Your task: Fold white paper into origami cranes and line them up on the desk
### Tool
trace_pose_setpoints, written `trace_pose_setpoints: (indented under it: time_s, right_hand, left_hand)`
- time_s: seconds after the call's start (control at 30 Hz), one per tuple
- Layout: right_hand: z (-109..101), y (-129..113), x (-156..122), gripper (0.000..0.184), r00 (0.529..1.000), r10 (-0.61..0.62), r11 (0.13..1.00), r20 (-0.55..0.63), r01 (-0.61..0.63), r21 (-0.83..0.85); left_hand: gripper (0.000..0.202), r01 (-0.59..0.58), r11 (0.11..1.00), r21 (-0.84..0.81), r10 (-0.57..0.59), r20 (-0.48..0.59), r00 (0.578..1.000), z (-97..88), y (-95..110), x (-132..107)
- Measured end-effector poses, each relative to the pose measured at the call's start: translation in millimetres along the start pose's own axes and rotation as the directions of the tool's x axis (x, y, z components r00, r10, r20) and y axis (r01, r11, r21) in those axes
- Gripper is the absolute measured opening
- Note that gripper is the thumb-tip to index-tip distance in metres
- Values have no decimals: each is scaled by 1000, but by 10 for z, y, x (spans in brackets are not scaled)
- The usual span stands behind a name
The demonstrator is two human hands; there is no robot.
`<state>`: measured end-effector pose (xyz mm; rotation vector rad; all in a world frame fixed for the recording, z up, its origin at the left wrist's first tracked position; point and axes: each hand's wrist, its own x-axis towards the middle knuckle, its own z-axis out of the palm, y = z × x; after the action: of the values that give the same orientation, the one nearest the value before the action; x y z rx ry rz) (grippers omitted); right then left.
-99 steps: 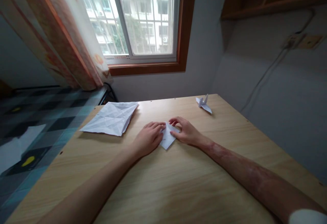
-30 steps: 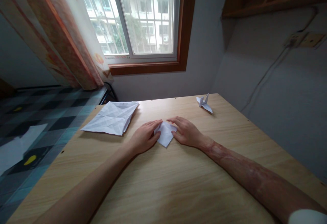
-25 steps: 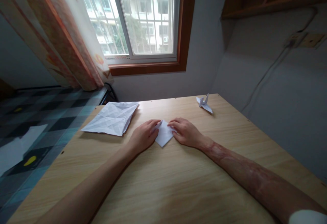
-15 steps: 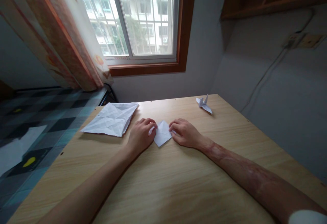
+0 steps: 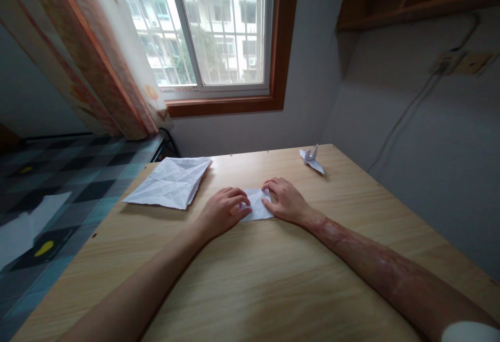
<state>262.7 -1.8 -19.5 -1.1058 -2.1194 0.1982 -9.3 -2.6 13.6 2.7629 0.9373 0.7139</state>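
A small folded white paper [image 5: 258, 209] lies flat on the wooden table [image 5: 273, 279] between my two hands. My left hand [image 5: 222, 212] rests on its left edge with the fingers curled and the fingertips pressing the paper down. At the paper's right edge my right hand [image 5: 284, 201] has its fingers bent, tips on the sheet. Parts of the paper are hidden under both sets of fingers.
A creased, unfolded white sheet [image 5: 170, 181] lies at the table's far left. A small folded paper crane [image 5: 311, 159] stands at the far right corner. Beyond the table are a window [image 5: 211, 29], a curtain [image 5: 97, 50] and grey walls.
The folded paper has turned from a diamond with a point toward me into a flatter, squarer shape. Both hands have shifted slightly and stay on its two sides.
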Motion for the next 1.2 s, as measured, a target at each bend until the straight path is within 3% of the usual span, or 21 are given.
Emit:
trace_pose_setpoints:
  time_s: [0.13, 0.3, 0.6, 0.93, 1.2]
  right_hand:
    - [-5, -8, 6, 37, 1000, 4, 1000, 5, -4, -8]
    - [-42, -32, 16, 31, 999, 19, 1000, 35, -18, -13]
    - [-58, -80, 8, 16, 998, 49, 995, -50, -53, -80]
    - [-42, -7, 27, 9, 986, 154, 987, -62, -150, 61]
    - [-47, -34, 11, 7, 990, 103, 990, -93, -111, -82]
  left_hand:
    - [19, 18, 1000, -17, -18, 11, 1000, -22, 49, -4]
    - [22, -12, 999, -53, 13, 24, 1000, -21, 54, -1]
    - [17, -31, 999, -18, 30, -27, 999, 8, -1, 0]
    - [24, -33, 999, -39, 32, -18, 999, 11, -13, -1]
    - [24, -25, 999, -37, 25, -10, 1000, 45, -42, -12]
